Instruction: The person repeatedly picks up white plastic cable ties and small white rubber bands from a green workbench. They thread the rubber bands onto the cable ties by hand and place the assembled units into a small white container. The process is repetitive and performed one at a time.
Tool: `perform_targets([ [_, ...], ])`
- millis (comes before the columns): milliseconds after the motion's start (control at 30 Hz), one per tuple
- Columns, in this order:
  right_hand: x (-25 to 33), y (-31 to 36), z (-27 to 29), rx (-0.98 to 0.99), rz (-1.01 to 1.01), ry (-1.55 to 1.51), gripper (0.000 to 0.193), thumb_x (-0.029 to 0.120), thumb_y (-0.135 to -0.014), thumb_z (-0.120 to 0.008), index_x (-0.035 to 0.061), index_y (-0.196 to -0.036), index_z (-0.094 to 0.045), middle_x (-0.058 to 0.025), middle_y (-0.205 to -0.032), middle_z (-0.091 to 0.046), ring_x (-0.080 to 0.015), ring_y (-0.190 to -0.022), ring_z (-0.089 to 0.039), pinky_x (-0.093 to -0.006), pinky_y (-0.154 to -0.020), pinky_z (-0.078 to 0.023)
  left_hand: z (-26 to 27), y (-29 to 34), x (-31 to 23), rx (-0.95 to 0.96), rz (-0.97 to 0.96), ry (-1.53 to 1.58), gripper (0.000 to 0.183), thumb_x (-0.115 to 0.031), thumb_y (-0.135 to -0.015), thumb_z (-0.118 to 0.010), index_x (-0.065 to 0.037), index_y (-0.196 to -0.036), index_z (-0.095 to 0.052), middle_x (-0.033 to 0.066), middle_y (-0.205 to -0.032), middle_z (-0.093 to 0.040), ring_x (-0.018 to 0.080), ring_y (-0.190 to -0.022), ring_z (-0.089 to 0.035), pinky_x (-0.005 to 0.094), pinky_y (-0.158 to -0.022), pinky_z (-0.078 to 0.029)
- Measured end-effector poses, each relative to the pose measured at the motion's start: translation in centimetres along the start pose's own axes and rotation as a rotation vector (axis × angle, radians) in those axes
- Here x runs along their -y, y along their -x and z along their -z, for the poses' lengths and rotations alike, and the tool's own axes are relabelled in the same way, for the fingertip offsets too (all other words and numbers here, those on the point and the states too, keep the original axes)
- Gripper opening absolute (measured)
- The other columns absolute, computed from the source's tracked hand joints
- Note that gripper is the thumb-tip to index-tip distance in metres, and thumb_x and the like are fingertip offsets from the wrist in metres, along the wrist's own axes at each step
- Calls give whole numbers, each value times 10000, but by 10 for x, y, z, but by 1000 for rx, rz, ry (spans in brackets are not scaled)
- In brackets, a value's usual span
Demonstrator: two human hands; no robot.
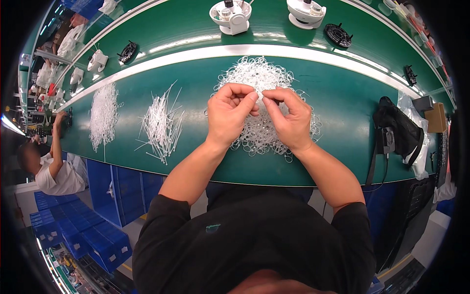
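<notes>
My left hand [228, 113] and my right hand [291, 116] meet fingertip to fingertip over a wide pile of looped white cable ties [259, 71]. Both are closed in a pinch, thumb against index finger. Between them is a small white piece that looks like a cable tie; its details hardly stand out against the white pile behind. To the left lies a loose heap of straight white cable ties [162, 126]. Farther left is another long pile of white ties [104, 113], some of them looped at its edges.
The green tabletop [342, 147] carries a black bag [397, 128] at the right. White devices [232, 17] and black round parts [338, 35] stand on the green conveyor beyond. At left a co-worker [58, 169] reaches over the table; blue bins [100, 240] are below.
</notes>
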State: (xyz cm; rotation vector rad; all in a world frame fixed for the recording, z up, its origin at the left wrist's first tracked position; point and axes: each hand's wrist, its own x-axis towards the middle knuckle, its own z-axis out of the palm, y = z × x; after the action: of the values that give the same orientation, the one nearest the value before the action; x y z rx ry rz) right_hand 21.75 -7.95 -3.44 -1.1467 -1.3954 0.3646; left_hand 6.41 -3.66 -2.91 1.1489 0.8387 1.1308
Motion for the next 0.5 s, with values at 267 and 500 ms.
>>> perform_targets([
  [267, 0, -1, 1, 16, 7, 7, 118, -27, -858, -709, 24, -964, -720, -98, -813, -694, -192, -705, -663, -303, -645, -516, 1, 0, 2, 22, -11, -47, 125, -39, -940, -705, 42, -1020, -656, 75, -905, -701, 98, -739, -671, 245, -641, -580],
  [500, -2, -1, 2, 17, 4, 19, 95, -18, -848, -722, 23, -933, -707, -96, -812, -694, -206, -712, -663, -320, -664, -521, 6, 0, 8, 129, -133, -389, 123, -20, -896, -708, 9, -1012, -679, 45, -870, -706, 79, -743, -659, 232, -630, -528],
])
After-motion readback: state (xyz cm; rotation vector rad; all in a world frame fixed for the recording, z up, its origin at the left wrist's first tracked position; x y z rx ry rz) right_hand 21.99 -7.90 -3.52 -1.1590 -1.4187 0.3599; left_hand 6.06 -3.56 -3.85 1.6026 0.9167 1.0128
